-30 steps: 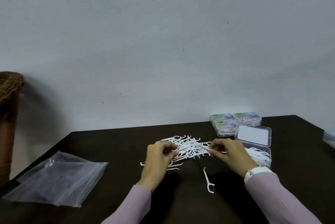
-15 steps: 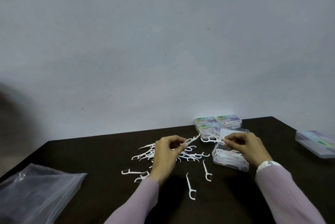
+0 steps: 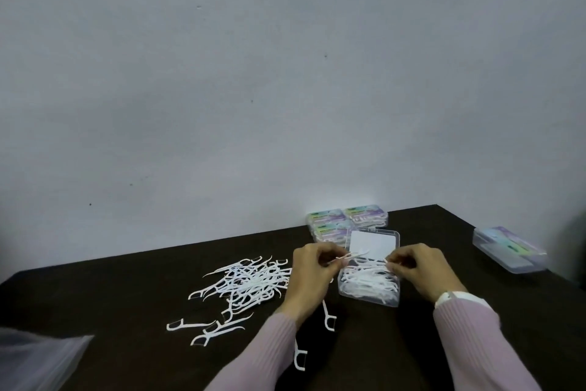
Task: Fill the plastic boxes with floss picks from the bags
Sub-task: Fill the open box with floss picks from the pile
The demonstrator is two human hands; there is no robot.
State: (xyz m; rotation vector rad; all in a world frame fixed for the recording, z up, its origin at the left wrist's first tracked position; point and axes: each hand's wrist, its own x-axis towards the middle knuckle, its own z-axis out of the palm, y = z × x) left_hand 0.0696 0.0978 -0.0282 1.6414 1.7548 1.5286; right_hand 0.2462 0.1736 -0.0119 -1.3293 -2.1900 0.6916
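The printed labels on the closed boxes (image 3: 345,222) are too blurred to read.

The table (image 3: 126,302) is dark and matt, perhaps wood, though the grain is too faint to tell. The floss picks (image 3: 250,279) are smooth white plastic. The open box (image 3: 369,287) is clear, glossy plastic, like the closed boxes (image 3: 345,219). The bag (image 3: 35,359) is thin shiny film. The sleeves (image 3: 475,336) are ribbed pink knit. The wall (image 3: 285,73) is matt paint.

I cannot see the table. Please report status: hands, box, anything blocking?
Left hand pinches floss pick. Right hand pinches picks over open box, part filled. Nothing blocking.
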